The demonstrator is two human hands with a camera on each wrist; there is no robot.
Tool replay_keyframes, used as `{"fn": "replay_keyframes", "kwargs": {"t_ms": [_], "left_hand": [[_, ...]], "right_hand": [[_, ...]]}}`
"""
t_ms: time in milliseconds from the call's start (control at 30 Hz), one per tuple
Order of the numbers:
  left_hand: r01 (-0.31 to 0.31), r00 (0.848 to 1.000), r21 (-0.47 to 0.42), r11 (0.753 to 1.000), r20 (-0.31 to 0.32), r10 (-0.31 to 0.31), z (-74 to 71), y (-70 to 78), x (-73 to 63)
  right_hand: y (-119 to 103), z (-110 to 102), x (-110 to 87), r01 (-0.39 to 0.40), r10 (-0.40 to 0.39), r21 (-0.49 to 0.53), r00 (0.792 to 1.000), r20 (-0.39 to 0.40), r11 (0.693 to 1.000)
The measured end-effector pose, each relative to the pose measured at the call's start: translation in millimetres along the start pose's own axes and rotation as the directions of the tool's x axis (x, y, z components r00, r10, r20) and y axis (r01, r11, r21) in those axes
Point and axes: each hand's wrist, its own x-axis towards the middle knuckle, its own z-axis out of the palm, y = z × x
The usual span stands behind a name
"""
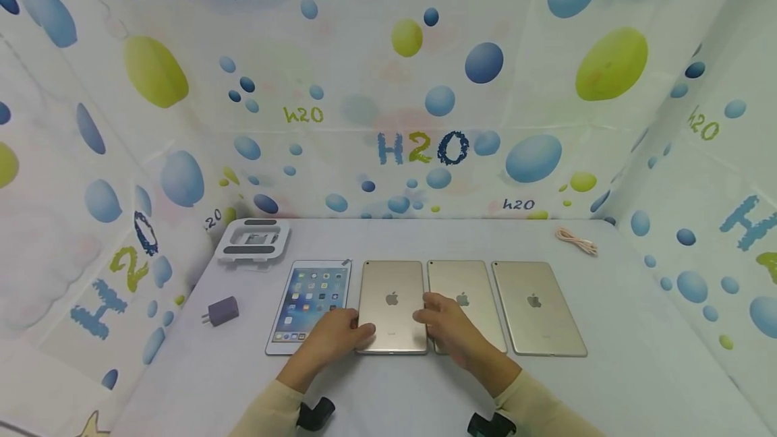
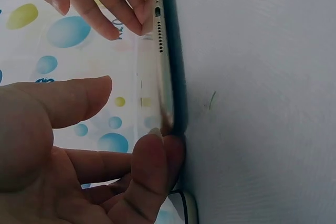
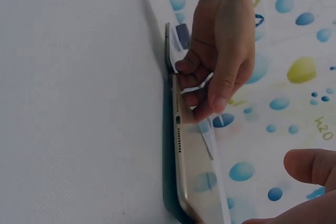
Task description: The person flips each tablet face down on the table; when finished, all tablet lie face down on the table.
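A bubble-printed sheet (image 1: pixel 358 73) surrounds the far, left and right sides of the white worktop (image 1: pixel 400 396). Four tablets lie in a row across it: at the left a white-framed tablet (image 1: pixel 311 299), face up with icons lit; then the gold tablet (image 1: pixel 391 319), face down between the two hands; then a second gold-backed tablet (image 1: pixel 463 276), partly covered by the right hand (image 1: pixel 450 328); and the rightmost tablet (image 1: pixel 537 312).

The left hand (image 1: pixel 330 339) is loosely open, fingertips touching the gold tablet's near left corner. The right hand is open too, fingers at the right edge; whether they press or barely touch is hard to judge.

A white stand (image 1: pixel 251 249) sits far left, a purple charger (image 1: pixel 222 311) nearer, and a coiled pink cable (image 1: pixel 577 242) far right.
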Motion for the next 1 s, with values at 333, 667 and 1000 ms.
{"fn": "replay_keyframes", "kwargs": {"t_ms": [333, 667, 1000], "left_hand": [[-0.019, 1.000, 0.006, 1.000, -0.014, 0.019, -0.7, 1.2, -0.1], [-0.110, 0.993, -0.010, 0.994, -0.039, 0.110, -8.5, -1.5, -30.9], [0.029, 0.981, -0.006, 1.000, -0.193, -0.030, -44.9, -32.4, -58.2]], "right_hand": [[1.5, -0.4, 2.7, 0.013, -0.013, 0.042, 1.000, 0.009, 0.999], [-10.1, 18.2, -13.6, 0.038, -0.037, 0.060, 0.999, -0.020, 0.997], [-17.8, 56.9, -0.1, 0.015, -0.044, 0.208, 0.990, 0.134, 0.978]]}}
